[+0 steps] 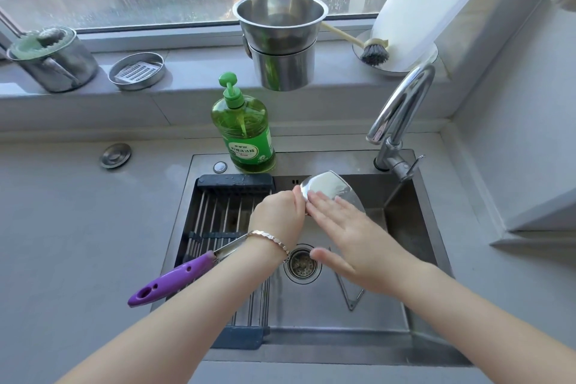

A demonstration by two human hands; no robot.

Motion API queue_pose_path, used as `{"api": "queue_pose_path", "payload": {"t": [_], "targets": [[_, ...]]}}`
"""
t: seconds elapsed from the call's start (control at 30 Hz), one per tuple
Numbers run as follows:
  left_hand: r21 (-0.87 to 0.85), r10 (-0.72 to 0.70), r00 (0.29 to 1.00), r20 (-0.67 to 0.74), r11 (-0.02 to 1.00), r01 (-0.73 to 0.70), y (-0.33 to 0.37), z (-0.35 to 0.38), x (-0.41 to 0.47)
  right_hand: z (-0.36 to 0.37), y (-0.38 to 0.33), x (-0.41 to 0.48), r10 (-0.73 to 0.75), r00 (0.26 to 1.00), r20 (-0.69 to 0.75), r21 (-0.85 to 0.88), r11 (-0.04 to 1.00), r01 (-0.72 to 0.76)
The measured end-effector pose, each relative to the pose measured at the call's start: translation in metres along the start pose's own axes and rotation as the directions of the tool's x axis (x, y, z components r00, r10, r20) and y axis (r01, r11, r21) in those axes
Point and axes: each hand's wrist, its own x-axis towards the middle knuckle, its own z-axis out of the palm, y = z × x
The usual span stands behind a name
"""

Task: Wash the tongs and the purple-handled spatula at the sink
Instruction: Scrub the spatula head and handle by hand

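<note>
My left hand (279, 215) grips the metal shaft of the purple-handled spatula (174, 279) over the sink (311, 337). The purple handle sticks out to the lower left past my wrist. The steel blade (327, 187) points up and away, near the faucet. My right hand (352, 237) lies flat with fingers spread against the blade's near face. On the sink floor lie the metal tongs (350, 296), partly hidden under my right hand, their hinged end toward me. No water stream is visible.
A drying rack (218, 215) spans the sink's left half. A green dish soap bottle (243, 128) stands behind the sink and the faucet (402, 112) at its back right. Steel pots (280, 40), a dish brush (374, 51) and a soap dish (137, 70) sit on the windowsill.
</note>
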Motion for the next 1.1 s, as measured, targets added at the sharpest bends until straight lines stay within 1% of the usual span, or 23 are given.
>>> {"api": "queue_pose_path", "payload": {"t": [0.03,0.07,0.1,0.13,0.17,0.2,0.27,0.3,0.4,0.5,0.57,0.6,0.63,0.67,0.7,0.73,0.77,0.8,0.87,0.93,1.0,1.03,1.1], "targets": [[0.001,0.004,1.000,0.014,1.000,-0.004,0.001,0.000,0.000,0.001,0.008,0.001,0.028,0.999,-0.018,0.067,0.997,-0.027],[-0.002,0.007,1.000,0.030,1.000,-0.007,0.001,0.000,0.000,-0.001,0.017,0.002,0.134,0.991,0.018,0.173,0.975,-0.136],[-0.007,0.014,0.999,0.048,1.000,-0.013,0.000,0.000,-0.001,-0.001,0.028,0.002,0.288,0.956,0.061,0.300,0.908,-0.293],[-0.018,0.026,0.997,0.067,1.000,-0.025,0.000,0.000,-0.002,-0.003,0.035,0.002,0.447,0.887,0.119,0.431,0.781,-0.452],[-0.036,0.045,0.995,0.086,0.998,-0.042,-0.001,0.000,-0.004,-0.004,0.042,0.002,0.568,0.810,0.147,0.592,0.606,-0.532],[-0.060,0.056,0.992,0.113,0.997,-0.050,0.000,0.000,-0.005,-0.008,0.047,0.003,0.636,0.745,0.201,0.755,0.384,-0.531],[-0.118,0.074,0.983,0.171,0.992,-0.054,0.003,-0.002,-0.007,-0.012,0.050,0.007,0.569,0.709,0.416,0.887,-0.079,-0.456],[-0.118,0.107,0.974,0.198,0.989,-0.085,0.004,-0.003,-0.007,-0.013,0.049,0.009,0.521,0.706,0.480,0.874,-0.218,-0.434],[-0.127,0.176,0.926,0.333,0.982,-0.141,-0.004,-0.007,-0.004,-0.006,0.052,0.011,0.585,0.613,0.531,0.842,-0.281,-0.461],[0.161,0.117,0.867,0.484,0.962,-0.220,-0.031,-0.012,-0.002,-0.002,0.069,0.005,0.687,0.513,0.515,0.850,-0.331,-0.410],[0.204,0.044,0.859,0.510,0.964,-0.171,-0.051,-0.013,-0.003,-0.002,0.080,-0.003,0.743,0.421,0.521,0.846,-0.380,-0.374],[0.161,0.035,0.870,0.492,0.978,-0.130,-0.058,-0.012,-0.005,0.001,0.082,-0.006,0.776,0.397,0.490,0.858,-0.351,-0.374],[0.130,0.043,0.888,0.458,0.985,-0.114,-0.061,-0.010,-0.007,0.002,0.081,-0.007,0.817,0.390,0.424,0.869,-0.245,-0.429],[0.126,0.052,0.904,0.425,0.985,-0.116,-0.062,-0.007,-0.010,0.004,0.079,-0.008,0.853,0.406,0.327,0.847,-0.074,-0.527],[0.129,0.056,0.915,0.399,0.985,-0.117,-0.062,-0.004,-0.012,0.008,0.077,-0.008,0.874,0.448,0.189,0.786,0.139,-0.602],[0.140,0.052,0.922,0.383,0.984,-0.114,-0.061,-0.001,-0.014,0.011,0.074,-0.007,0.864,0.501,0.061,0.674,0.334,-0.659],[0.165,0.046,0.927,0.372,0.980,-0.114,-0.059,0.001,-0.016,0.012,0.068,-0.005,0.811,0.585,0.002,0.530,0.495,-0.688],[0.202,0.039,0.929,0.368,0.972,-0.121,-0.057,0.003,-0.017,0.013,0.061,-0.002,0.730,0.684,0.014,0.379,0.629,-0.679],[0.270,0.042,0.929,0.366,0.951,-0.150,-0.051,0.006,-0.019,0.014,0.040,0.005,0.529,0.848,0.032,0.139,0.838,-0.528],[0.296,0.046,0.936,0.350,0.942,-0.157,-0.045,0.007,-0.020,0.018,0.026,0.005,0.303,0.952,0.046,-0.054,0.952,-0.301],[0.299,0.045,0.945,0.323,0.943,-0.147,-0.044,0.007,-0.019,0.023,0.025,-0.002,0.182,0.981,0.064,-0.122,0.977,-0.173],[0.306,0.046,0.948,0.314,0.941,-0.147,-0.045,0.005,-0.019,0.020,0.028,-0.006,0.168,0.983,0.075,-0.108,0.981,-0.159],[0.315,0.052,0.951,0.304,0.937,-0.152,-0.048,0.001,-0.021,0.012,0.043,-0.013,0.215,0.976,-0.022,0.030,0.976,-0.214]]}}
